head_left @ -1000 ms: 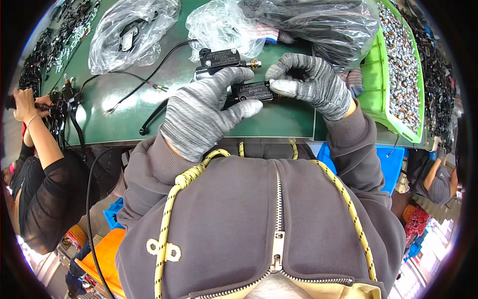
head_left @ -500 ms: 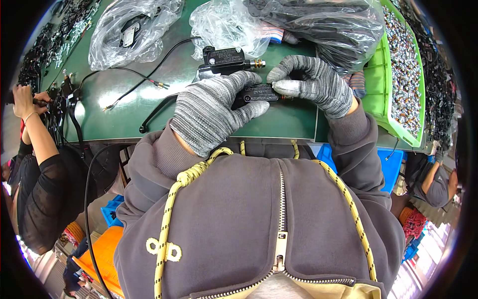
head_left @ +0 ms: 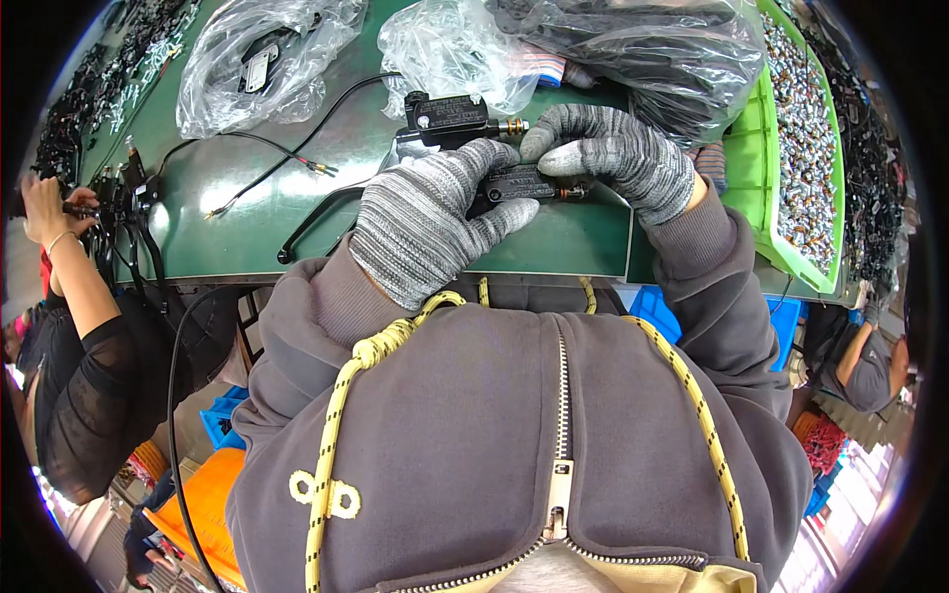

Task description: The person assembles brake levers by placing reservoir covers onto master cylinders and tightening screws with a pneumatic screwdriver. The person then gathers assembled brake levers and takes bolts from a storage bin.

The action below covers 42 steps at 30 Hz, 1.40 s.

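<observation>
Centrally, two hands in ribbed grey knit gloves worked over a glossy green table (head_left: 227,237). The left hand (head_left: 420,222) had its thumb and fingers clamped on a block (head_left: 521,183), black, oblong and hard-edged, lying near the table's front edge with a brassy fitting at its right end. The right hand (head_left: 623,163) curled over that end, thumb and forefinger nearly together; whether they pinched anything, I cannot tell. Just beyond lay a second block (head_left: 450,117), similarly black, with a ringed metal tip.

To the right, a bright green plastic bin (head_left: 748,183), straight-sided, was heaped with small shiny metal parts (head_left: 806,148), silver and copper-coloured. Along the far side sat three crinkled clear bags: the left bag (head_left: 208,94) held a black piece with a silver plate, the middle bag's (head_left: 440,49) contents were unclear, and the right bag (head_left: 643,40) bulged with dark, long pieces.
</observation>
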Available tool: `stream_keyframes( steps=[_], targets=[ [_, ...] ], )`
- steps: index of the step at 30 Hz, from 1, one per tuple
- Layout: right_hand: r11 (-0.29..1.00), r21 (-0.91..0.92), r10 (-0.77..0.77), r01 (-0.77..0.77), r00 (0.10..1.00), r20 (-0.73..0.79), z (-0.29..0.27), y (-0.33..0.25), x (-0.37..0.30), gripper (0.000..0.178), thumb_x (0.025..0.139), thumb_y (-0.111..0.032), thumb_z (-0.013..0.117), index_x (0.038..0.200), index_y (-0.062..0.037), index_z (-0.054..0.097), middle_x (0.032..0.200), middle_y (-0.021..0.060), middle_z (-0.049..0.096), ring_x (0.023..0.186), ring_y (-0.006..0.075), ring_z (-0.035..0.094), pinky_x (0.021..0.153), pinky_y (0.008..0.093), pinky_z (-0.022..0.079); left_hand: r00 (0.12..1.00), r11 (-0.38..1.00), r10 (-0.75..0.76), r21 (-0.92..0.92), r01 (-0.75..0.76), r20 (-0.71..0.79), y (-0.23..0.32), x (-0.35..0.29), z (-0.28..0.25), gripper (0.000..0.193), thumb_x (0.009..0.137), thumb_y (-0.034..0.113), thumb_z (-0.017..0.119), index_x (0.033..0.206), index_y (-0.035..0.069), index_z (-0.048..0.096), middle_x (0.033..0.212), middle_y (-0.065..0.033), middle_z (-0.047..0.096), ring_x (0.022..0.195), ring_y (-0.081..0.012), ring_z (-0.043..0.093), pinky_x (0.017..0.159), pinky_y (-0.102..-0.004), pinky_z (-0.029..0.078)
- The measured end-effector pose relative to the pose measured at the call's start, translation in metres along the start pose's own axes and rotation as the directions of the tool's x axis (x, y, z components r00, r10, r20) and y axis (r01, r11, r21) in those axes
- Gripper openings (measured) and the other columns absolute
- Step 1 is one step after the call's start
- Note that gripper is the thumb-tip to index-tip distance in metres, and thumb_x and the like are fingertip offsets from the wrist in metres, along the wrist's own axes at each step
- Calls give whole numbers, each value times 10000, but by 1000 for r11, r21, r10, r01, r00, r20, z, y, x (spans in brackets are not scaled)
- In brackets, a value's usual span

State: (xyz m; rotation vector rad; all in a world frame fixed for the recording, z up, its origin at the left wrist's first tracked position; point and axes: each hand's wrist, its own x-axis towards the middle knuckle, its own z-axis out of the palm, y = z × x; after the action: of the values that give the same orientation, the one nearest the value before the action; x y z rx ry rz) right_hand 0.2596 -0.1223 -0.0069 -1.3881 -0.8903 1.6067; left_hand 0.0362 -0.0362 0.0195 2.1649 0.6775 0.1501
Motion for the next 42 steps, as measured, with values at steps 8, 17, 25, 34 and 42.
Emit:
stream_keyframes(
  steps=[8, 17, 25, 34, 42],
  targets=[
    [992, -47, -115, 115, 993, -15, 7, -12, -13, 234, 863, -168, 690, 1066, -50, 690, 986, 14, 658, 879, 92, 594, 776, 239, 483, 993, 941, 108, -316, -119, -51, -22, 0, 9, 518, 824, 178, 805, 1273, 23, 598, 1120, -97, 692, 979, -141, 651, 844, -300, 539],
    [804, -323, -584, 500, 765, -272, 59, -55, -23, 265, 879, -19, 691, 1141, -19, 654, 1064, 29, 677, 1049, 134, 616, 924, 291, 493, 852, -304, 511, -951, 56, -113, -28, 10, -27, 584, 1030, 503, 422, 1472, 122, 386, 941, -99, 629, 857, -179, 623, 796, -379, 509],
    [28, -921, -857, 388, 483, 177, 81, -67, 0, 229, 726, -176, 806, 944, -119, 764, 898, 32, 653, 880, 246, 616, 807, 378, 496, 982, -454, 187, -888, 66, -22, -9, -4, -23, 625, 1036, 470, 396, 1489, 47, 319, 1418, -111, 471, 1337, -235, 437, 1167, -456, 301],
    [31, -947, -829, 321, 537, 154, 85, -52, 10, 169, 778, -180, 753, 918, -100, 703, 898, 76, 638, 864, 299, 601, 784, 404, 488, 999, -192, 24, -981, -23, -28, 7, -6, -17, 754, 1011, 568, 374, 1498, 3, 263, 1464, -196, 406, 1318, -289, 440, 1152, -426, 335],
    [185, -846, -687, 500, 681, 253, 59, -58, -5, 163, 805, -159, 724, 906, -51, 654, 875, 99, 604, 861, 318, 581, 778, 439, 468, 966, -148, 215, -982, -115, -145, -36, -17, -20, 672, 999, 509, 482, 1448, 22, 366, 1386, -200, 487, 1210, -280, 551, 1054, -401, 441]
  ],
)
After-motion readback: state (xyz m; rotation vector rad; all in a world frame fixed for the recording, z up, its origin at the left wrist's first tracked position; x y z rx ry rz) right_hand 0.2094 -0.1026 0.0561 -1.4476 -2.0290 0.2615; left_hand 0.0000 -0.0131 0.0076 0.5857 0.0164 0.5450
